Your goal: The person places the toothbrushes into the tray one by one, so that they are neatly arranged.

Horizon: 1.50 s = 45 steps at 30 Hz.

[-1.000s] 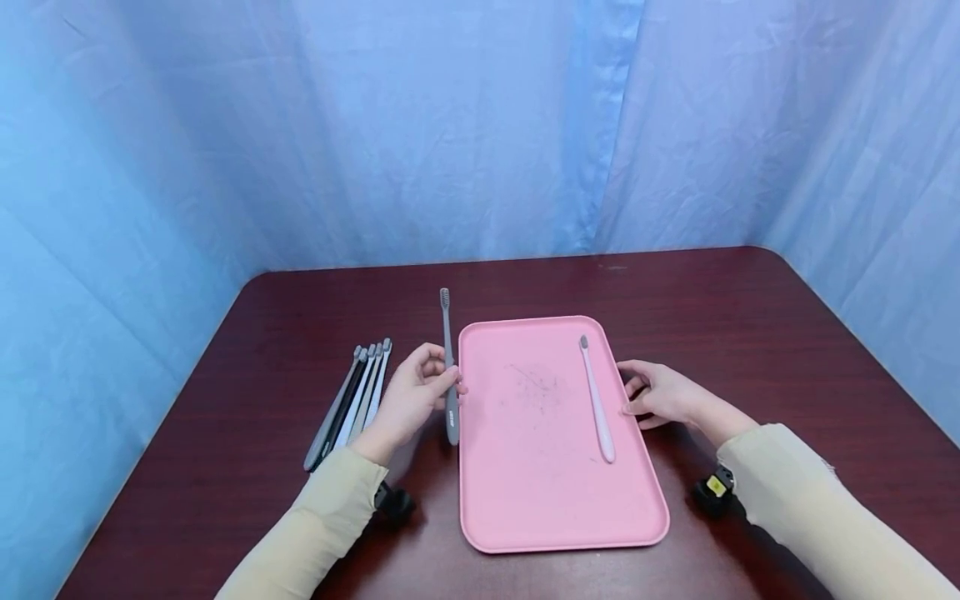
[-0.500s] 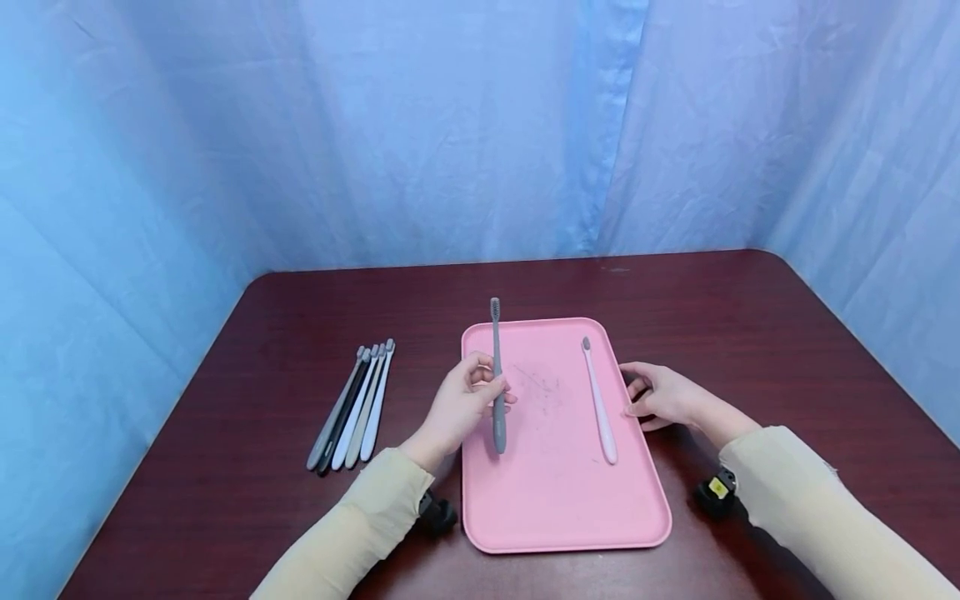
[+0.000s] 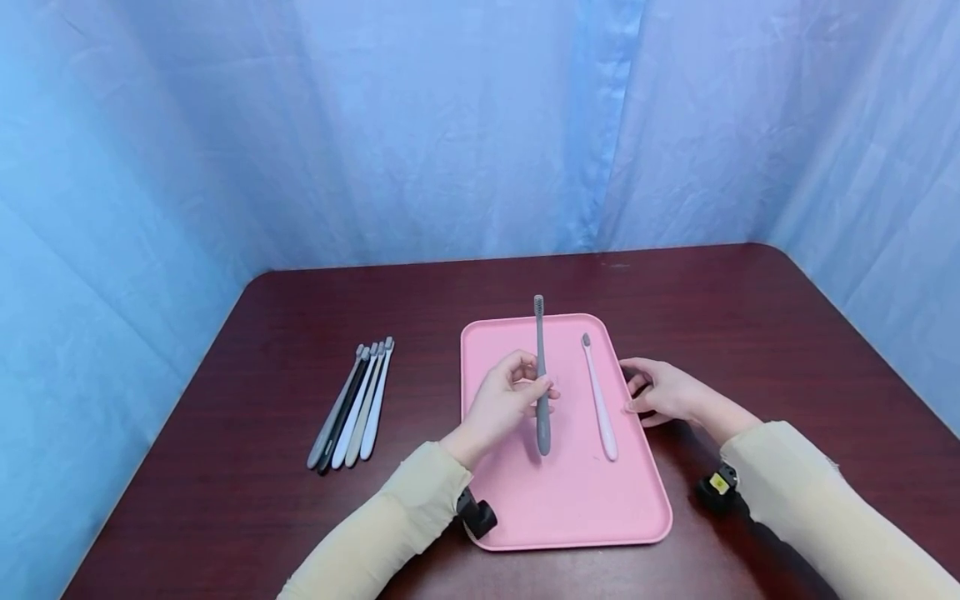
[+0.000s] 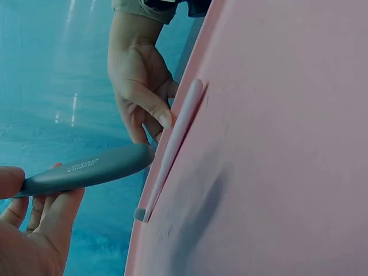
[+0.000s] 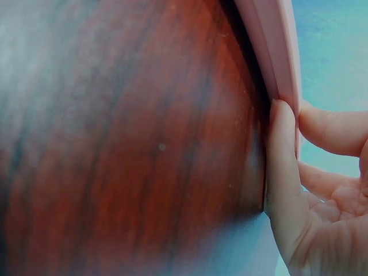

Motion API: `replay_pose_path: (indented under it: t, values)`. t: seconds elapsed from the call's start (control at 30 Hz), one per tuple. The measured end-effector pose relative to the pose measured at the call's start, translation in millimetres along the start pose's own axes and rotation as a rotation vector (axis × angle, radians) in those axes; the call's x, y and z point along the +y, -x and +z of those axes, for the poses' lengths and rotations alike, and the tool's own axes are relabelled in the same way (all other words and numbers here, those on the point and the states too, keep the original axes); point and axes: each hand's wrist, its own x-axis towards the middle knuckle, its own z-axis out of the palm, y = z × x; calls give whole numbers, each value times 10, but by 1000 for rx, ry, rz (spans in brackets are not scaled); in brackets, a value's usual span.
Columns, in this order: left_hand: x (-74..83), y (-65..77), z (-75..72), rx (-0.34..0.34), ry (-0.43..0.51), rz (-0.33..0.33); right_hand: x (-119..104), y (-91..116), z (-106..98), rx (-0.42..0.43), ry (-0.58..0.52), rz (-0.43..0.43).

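My left hand (image 3: 512, 402) pinches a dark grey toothbrush (image 3: 542, 417) by its handle, thumb in front and fingers behind. The brush is held over the pink tray (image 3: 525, 517), head end away from me, and its shadow falls on the tray in the left wrist view. A pale pink toothbrush (image 3: 600, 404) lies lengthwise along the tray's right side. At the tray's right edge, my right hand (image 3: 667, 393) grips the rim (image 5: 282, 63) between thumb and fingers, as the right wrist view shows.
Several toothbrushes (image 3: 352, 408) in grey, black, white and beige lie side by side on the dark red wooden table (image 3: 247, 400), left of the tray. Light blue curtains (image 3: 450, 125) hang behind the table and at both sides.
My left hand has carried the grey toothbrush rightward, from beside the tray's left edge to over its middle. The right hand stays at the tray's right rim.
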Motion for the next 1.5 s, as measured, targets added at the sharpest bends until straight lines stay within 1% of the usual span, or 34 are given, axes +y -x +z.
replay_pose_path:
  t: [0.07, 0.3, 0.47, 0.77, 0.9, 1.1, 1.17, 1.43, 1.5]
  values:
    - [1, -30, 39, -3, 19, -1, -2, -2, -2, 0, -4, -1]
    - [-41, -143, 178, 34, 100, -68, -4, -5, -8, -6, -17, -9]
    - [-87, -217, 263, 41, 147, -99, -5, 1, -8, -7, -12, -11]
    - [-185, -321, 326, 80, 183, -107, 0, -7, -5, -7, -15, -10]
    - [-225, -351, 342, 96, 164, -105, 4, -10, -6, -10, -23, -15]
    - [-274, -383, 351, 138, 97, -79, -2, -4, -2, -11, -25, -11]
    - [-282, -394, 342, 154, 73, -81, -3, -2, -1, -10, -24, -11]
    - [-284, -441, 290, 188, -16, -107, -7, 2, 1, -9, -15, -17]
    - [-283, -454, 285, 189, -25, -131, -11, 5, 1, -10, -14, -15]
